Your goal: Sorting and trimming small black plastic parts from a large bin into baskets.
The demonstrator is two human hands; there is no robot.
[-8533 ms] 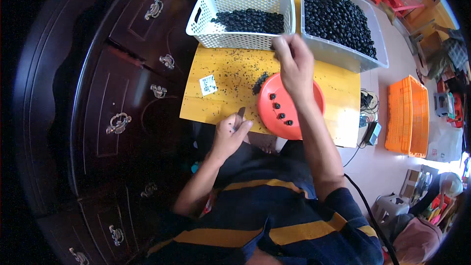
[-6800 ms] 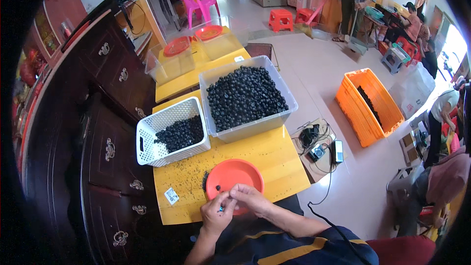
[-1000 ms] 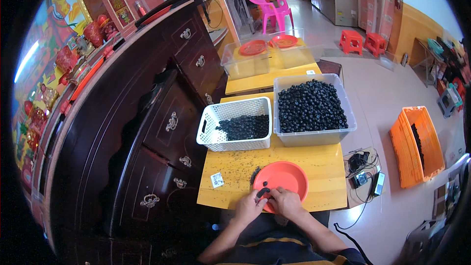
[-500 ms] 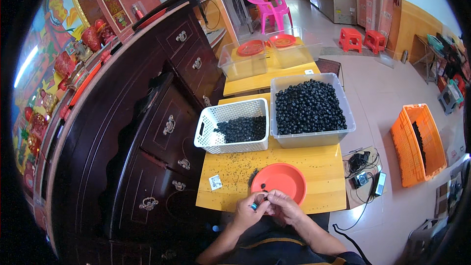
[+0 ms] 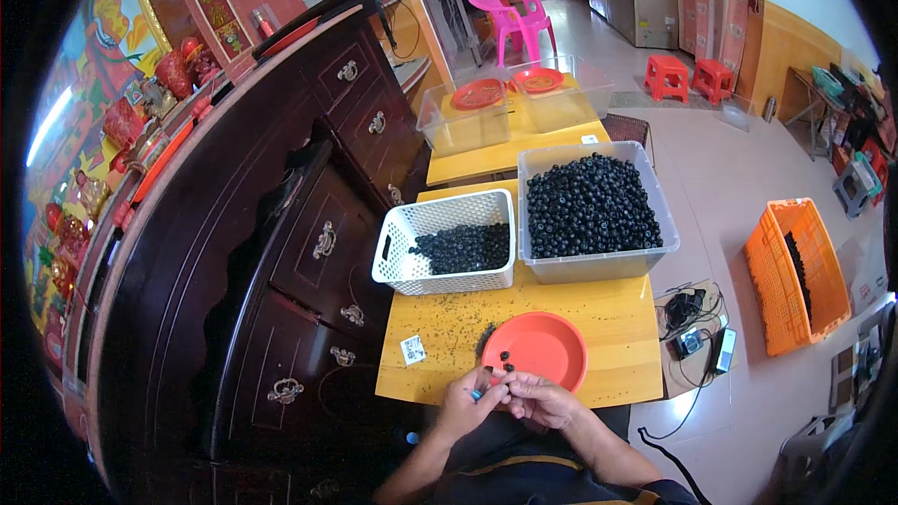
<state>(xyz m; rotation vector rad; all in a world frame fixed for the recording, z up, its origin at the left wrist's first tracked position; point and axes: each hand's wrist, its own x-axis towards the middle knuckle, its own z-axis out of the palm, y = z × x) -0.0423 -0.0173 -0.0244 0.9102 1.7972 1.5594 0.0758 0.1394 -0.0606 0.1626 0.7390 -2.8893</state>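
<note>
My left hand (image 5: pixel 464 406) and my right hand (image 5: pixel 544 402) meet at the near rim of a round red plate (image 5: pixel 552 346). Their fingertips are pinched together; anything between them is too small and covered to make out. A small blue thing (image 5: pixel 477 396) shows at my left fingers, its kind unclear. Two small round black pieces (image 5: pixel 504 355) lie in the plate just beyond my fingertips. Farther off, a white perforated basket (image 5: pixel 398 262) holds many similar black pieces. To its right, a translucent plastic bin (image 5: pixel 599 267) is heaped with larger-looking black round pieces with holes.
Dark crumbs are scattered over the yellow table (image 5: pixel 599 383), beside a white printed card (image 5: pixel 412 349). A dark wooden cabinet (image 5: pixel 309 318) stands close on the left. Right, on the floor, are an orange crate (image 5: pixel 772 290) and electrical devices with cables (image 5: pixel 687 341).
My left index finger has lifted away from the pinch, and the hands have shifted slightly. A second black piece now shows plainly in the plate near my fingertips.
</note>
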